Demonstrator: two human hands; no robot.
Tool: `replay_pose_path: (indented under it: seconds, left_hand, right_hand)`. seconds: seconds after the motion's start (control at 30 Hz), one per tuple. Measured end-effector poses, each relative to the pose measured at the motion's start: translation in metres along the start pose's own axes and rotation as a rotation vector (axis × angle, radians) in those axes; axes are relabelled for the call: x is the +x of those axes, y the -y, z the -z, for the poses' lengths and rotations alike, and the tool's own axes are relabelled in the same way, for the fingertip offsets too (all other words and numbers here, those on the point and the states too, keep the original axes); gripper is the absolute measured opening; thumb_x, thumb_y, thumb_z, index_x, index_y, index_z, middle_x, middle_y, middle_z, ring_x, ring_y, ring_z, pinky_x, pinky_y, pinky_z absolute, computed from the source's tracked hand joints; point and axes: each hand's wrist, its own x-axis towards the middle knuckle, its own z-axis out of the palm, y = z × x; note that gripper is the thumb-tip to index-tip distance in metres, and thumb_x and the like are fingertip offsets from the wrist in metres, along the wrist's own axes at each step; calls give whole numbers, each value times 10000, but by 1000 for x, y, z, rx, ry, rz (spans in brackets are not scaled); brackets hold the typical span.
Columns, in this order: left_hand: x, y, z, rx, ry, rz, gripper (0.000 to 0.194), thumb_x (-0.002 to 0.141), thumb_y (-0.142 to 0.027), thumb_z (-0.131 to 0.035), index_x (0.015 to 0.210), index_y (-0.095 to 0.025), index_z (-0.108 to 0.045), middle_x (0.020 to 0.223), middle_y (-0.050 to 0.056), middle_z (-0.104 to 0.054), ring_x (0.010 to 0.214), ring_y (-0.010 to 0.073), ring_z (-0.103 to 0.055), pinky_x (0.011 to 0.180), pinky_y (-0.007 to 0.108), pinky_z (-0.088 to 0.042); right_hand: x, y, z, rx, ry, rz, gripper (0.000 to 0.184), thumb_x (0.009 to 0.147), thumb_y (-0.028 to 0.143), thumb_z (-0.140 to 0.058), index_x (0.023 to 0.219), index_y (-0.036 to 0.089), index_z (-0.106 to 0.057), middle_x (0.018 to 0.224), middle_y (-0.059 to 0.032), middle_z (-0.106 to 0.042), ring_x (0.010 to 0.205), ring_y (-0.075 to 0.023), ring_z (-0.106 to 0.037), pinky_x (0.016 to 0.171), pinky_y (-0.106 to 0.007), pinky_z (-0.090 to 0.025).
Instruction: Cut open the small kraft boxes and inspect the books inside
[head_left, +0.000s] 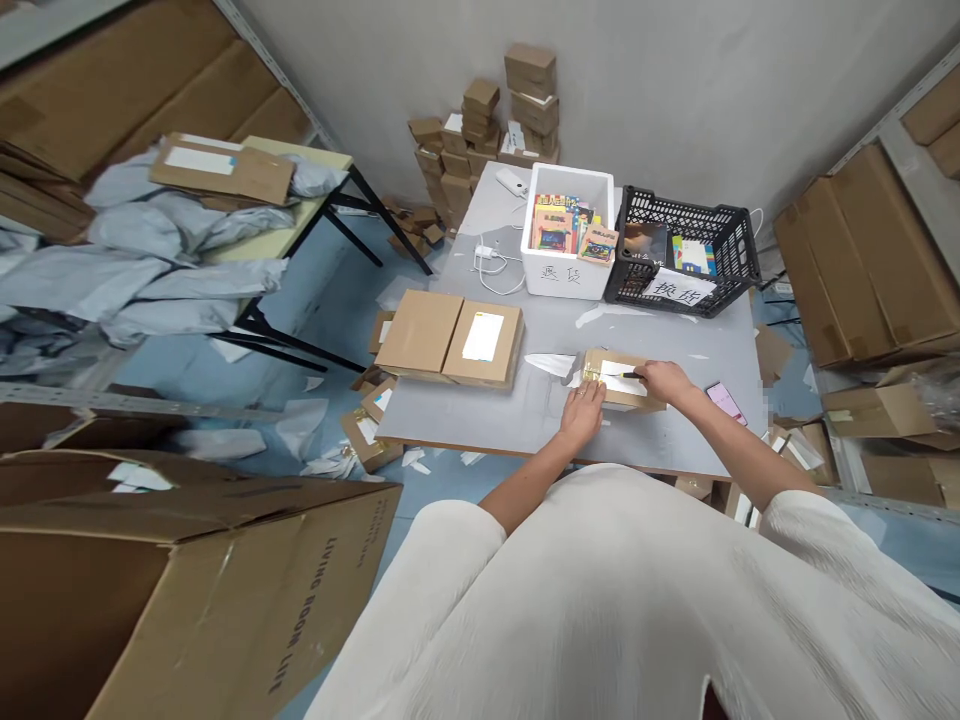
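Observation:
A small cardboard box (642, 400) with a white label on top lies near the front edge of the grey table. My left hand (583, 412) grips its near left end, the fingers over the edge by shiny tape. My right hand (666, 382) is closed around a slim black-and-yellow box cutter (628, 375), whose thin tip points left across the label. Torn white paper (551, 364) lies just left of the box. Beyond my right wrist is a phone (726, 403) with a lit pink screen.
Two larger cardboard boxes (420, 332) sit at the table's left. Behind are a white foam bin (564, 277) and a black crate (739, 262), both holding books. A white cable (501, 272) loops nearby. Grey parcels (161, 275) cover the left table. A big open carton (247, 590) stands lower left.

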Motion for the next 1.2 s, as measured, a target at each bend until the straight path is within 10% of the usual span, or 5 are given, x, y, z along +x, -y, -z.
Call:
replay_pose_path:
  seconds: [0.97,1.2]
  left_hand:
    - [18,-29,7,255,102,155,569,1058,-295,-558,1612,-172,-513,1567,237,-568,1472,408,-524,1199,545,-415]
    - [65,-46,3,219,255,-94,574,1011,-356,-694,1551,-258,-528,1599,168,-538,1494,380,-486,1255,535,-360]
  right_hand:
    - [-84,-151,-54,211,-4,-189,382,1045,335,-555,1327,273,-807,1272,-137,-818,1122,-323,-736,828,-356,-498]
    - [-92,-143,-94,503,-140,-173,348,1041,427,-589,1212,230,-819,990,-92,-834,907,-264,-729,736,-306,-448]
